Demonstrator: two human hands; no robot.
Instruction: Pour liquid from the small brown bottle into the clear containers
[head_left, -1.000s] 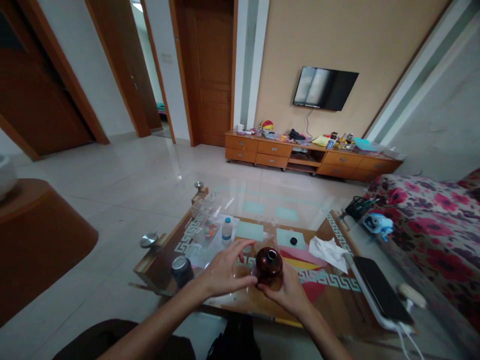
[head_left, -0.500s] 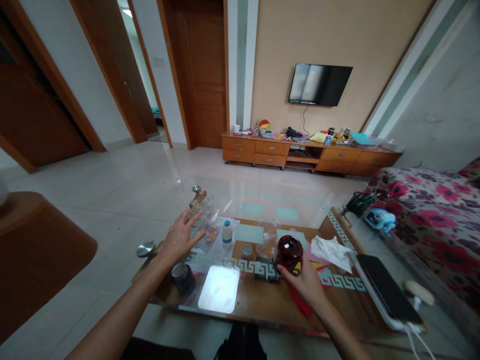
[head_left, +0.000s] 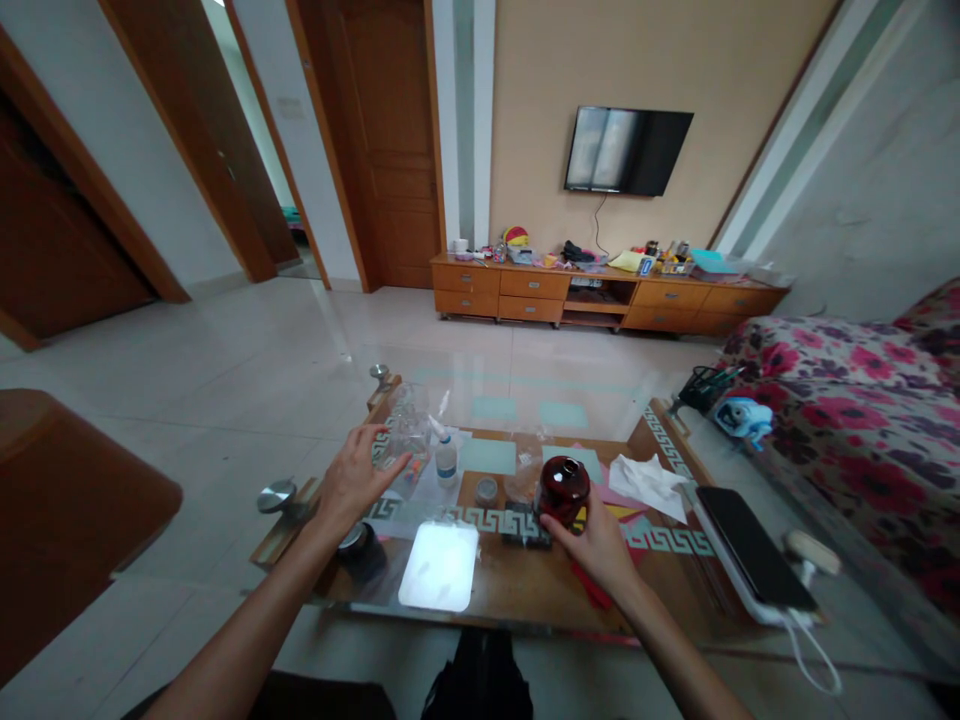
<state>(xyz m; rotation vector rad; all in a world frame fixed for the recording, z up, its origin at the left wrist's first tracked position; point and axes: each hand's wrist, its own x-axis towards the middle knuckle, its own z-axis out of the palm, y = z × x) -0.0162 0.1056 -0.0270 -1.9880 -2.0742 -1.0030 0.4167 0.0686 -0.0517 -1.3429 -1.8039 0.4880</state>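
Glass table (head_left: pixel 675 420) | right hand (head_left: pixel 600 540) fingers grip red jar (head_left: pixel 562 488) | left hand (head_left: pixel 352 482) fingers spread wide beside small bottle (head_left: pixel 446 461)

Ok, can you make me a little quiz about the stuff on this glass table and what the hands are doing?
1. True or false: the right hand is on the dark red jar.
2. What does the left hand touch? A) the clear plastic bag B) the phone C) the white tissue
3. Fill in: the small bottle has a ____ cap.

Key: 1 true. 2 A. 3 blue.
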